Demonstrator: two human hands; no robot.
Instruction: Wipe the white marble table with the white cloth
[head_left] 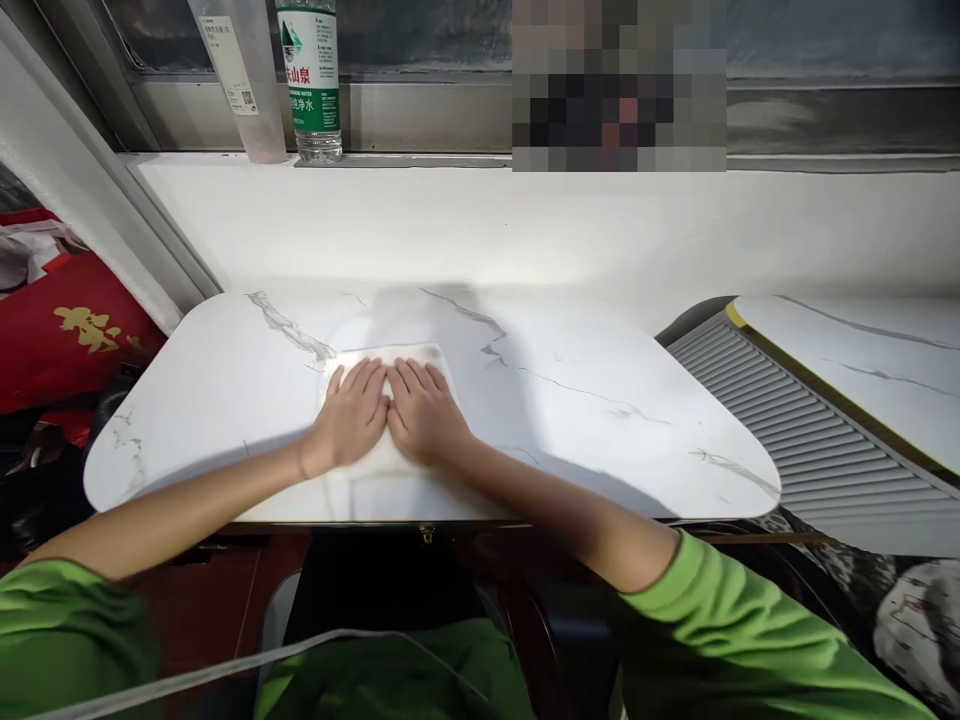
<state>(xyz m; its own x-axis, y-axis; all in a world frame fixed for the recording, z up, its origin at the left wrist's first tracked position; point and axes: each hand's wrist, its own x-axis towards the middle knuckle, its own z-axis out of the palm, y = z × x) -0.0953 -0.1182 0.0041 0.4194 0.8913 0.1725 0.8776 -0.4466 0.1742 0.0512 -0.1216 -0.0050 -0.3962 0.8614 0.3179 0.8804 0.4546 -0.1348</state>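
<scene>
A white cloth (382, 467) lies flat on the white marbled tabletop (600, 400), left of the table's middle. On the cloth's left part rests my left hand (350, 415), palm down with its fingers stretched forward. Beside it my right hand (421, 408) presses flat on the cloth too, fingers extended. The two hands touch or nearly touch along the thumbs. Both palms hide much of the cloth; its far edge shows beyond the fingertips and its near part below the wrists.
On the ledge behind the table stand a clear plastic cup (244, 90) and a water bottle (311, 90) with a green-and-white label. A red bag (75, 330) is at the left. Grey slatted material (810, 420) and a second marbled top (885, 370) lie to the right.
</scene>
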